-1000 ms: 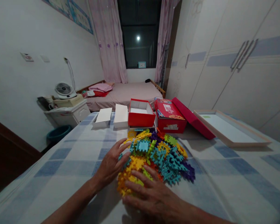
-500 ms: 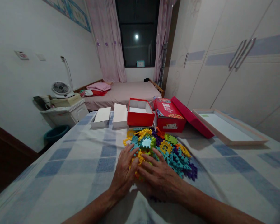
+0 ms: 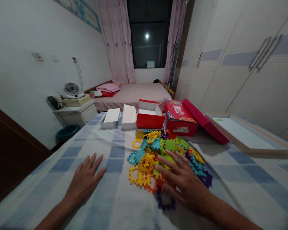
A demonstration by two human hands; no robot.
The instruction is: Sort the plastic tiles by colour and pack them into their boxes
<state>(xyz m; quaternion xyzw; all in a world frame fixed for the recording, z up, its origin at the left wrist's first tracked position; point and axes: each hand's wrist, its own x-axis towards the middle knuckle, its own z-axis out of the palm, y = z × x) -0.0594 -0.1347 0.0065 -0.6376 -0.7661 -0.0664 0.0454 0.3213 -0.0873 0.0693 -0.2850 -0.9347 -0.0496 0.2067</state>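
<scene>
On the checked cloth [image 3: 124, 207]: we see a heap of notched plastic pieces [image 3: 146, 163], just in front of the open red box [image 3: 150, 121].
Working through the heap: we judge it best to press lightly with flat fingers, so the toothed edges slide apart rather than snag or drag the cloth.
Near edge: we would mind the dark frame piece [image 3: 166, 206], which a broad sweep could catch.
Left hand [image 3: 84, 179]: palm down beside the heap and apart from it, fingers loosely spread, nothing seen in it.
Right hand [image 3: 186, 180]: spread wide over the heap, palm down; we cannot tell what lies beneath it.
</scene>
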